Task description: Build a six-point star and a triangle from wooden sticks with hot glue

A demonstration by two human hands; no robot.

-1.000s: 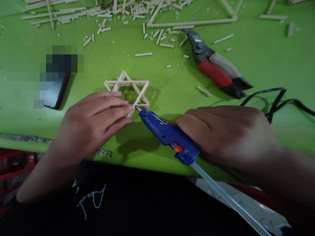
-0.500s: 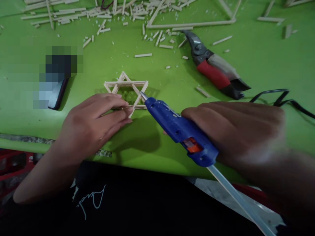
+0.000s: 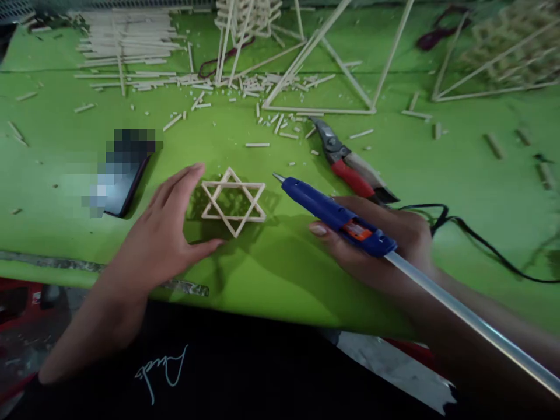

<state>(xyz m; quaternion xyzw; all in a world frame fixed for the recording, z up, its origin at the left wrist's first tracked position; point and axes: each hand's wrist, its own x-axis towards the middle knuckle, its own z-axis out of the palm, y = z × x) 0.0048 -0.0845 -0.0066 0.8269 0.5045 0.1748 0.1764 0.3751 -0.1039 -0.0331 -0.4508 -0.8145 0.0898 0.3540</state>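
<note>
Stick star (image 3: 233,201), L hand (image 3: 164,236) beside it, fingers spread, maybe touching, R hand (image 3: 394,242) fingers clamped on glue gun (image 3: 326,209)

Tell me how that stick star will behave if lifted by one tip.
The stick star is thin open sticks, so probably very light. It lies flat, so a push likely slides it. With the glue gun held beside it, joints may be fresh and could give.
</note>
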